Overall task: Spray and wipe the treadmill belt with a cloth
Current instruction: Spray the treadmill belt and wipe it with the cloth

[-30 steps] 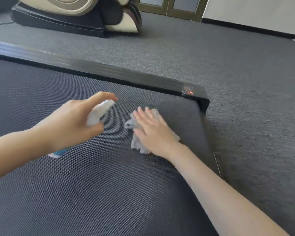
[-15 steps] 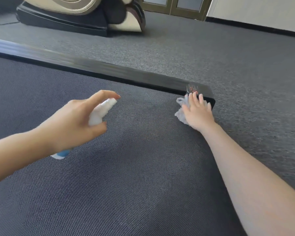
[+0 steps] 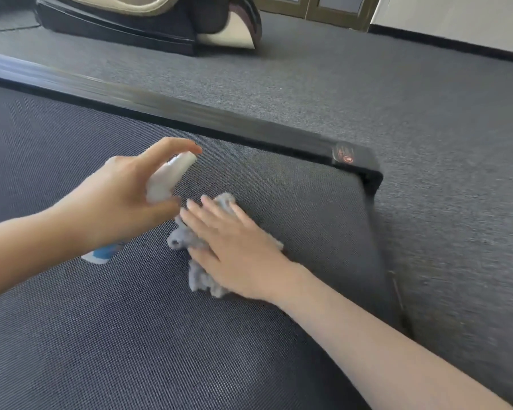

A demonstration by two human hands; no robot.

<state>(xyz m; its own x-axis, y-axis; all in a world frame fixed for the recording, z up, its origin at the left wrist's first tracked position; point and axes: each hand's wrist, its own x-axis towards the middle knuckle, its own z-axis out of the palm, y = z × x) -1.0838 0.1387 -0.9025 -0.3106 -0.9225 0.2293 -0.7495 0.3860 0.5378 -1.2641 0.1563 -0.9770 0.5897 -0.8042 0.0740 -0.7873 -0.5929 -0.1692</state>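
Left hand [image 3: 119,202] grasps the bottle [image 3: 166,180]: fingers wrapped round the body, index finger lying over the white plastic spray head. The blue base sticks out below the palm. The nozzle points far-right, held above the belt [image 3: 131,335].

Right hand [image 3: 237,250] is flat with fingers straight, not clenched, palm pressing the cloth [image 3: 200,281] onto the belt. The cloth is grey, fluffy and crumpled, with tufts showing at the fingertips and under the wrist. It sits just right of the bottle, short of the belt's far-right corner.

The belt is dark with a fine woven, dotted texture and a matte finish. A glossy black rail [image 3: 190,116] runs along its far edge and ends in a rounded corner cap [image 3: 356,162] with a red sticker, too blurred to read.

Grey short-pile carpet [image 3: 397,93] surrounds it. A black and cream unit [image 3: 137,28] sits far left.
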